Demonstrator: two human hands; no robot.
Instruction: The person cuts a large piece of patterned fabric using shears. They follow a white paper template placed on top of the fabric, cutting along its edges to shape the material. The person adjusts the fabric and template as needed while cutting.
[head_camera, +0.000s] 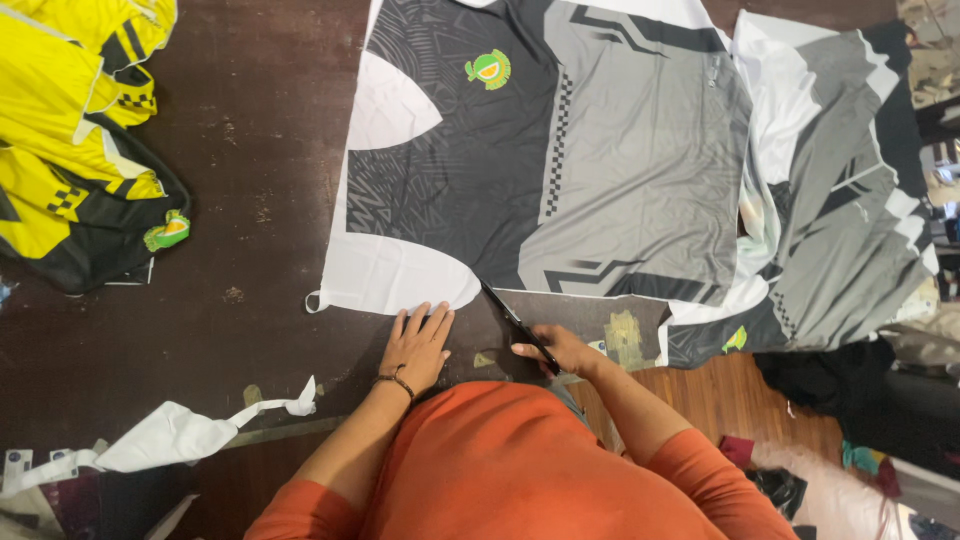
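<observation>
Two hands are working at the near edge of the dark counter (250, 150). The left hand (418, 343) is lying flat with fingers spread, pressing on the white margin of the printed fabric panel (540, 150). At three o'clock from it, the right hand (560, 349) is gripping one pair of black scissors (520, 325), whose blades are pointing toward eleven o'clock at the panel's lower edge. At nine o'clock from the left hand, one white fabric scrap (185, 432) is trailing off the counter's near edge. The panel, black and grey, is lying flat at twelve o'clock, carrying one small round green-and-orange badge (488, 69). A second grey panel (850, 200) is lying crumpled at two o'clock. Yellow-and-black fabric pieces (70, 140) are piling up at ten o'clock.
</observation>
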